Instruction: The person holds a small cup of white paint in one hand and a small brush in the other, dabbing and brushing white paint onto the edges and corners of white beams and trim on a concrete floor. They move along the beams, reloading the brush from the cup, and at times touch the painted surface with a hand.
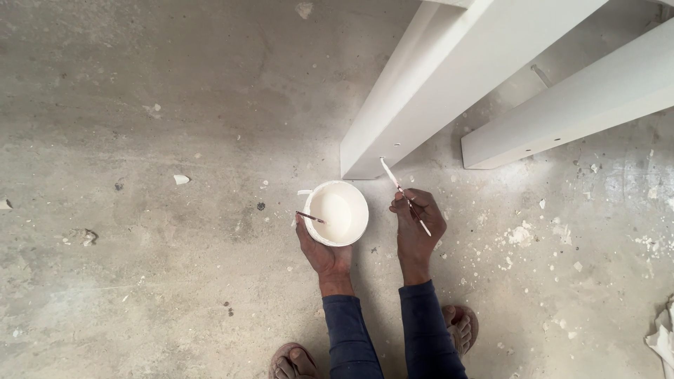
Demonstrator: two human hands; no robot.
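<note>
Keeping the paint cup [337, 213] level in the left hand [319, 245], the right hand [418, 224], gripping its thin brush [405, 196], should touch the white beam's [449, 77] edge lightly.

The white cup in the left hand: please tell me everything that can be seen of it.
The white cup is a small round container, seen from above, with a handle stub at its upper left rim. It looks like plastic, smeared with white paint. Inside is creamy white paint, filling the bottom. The left hand holds it from below, above the concrete floor. A thin dark stick lies across its left rim, under the thumb. It sits near the white beam.
</note>
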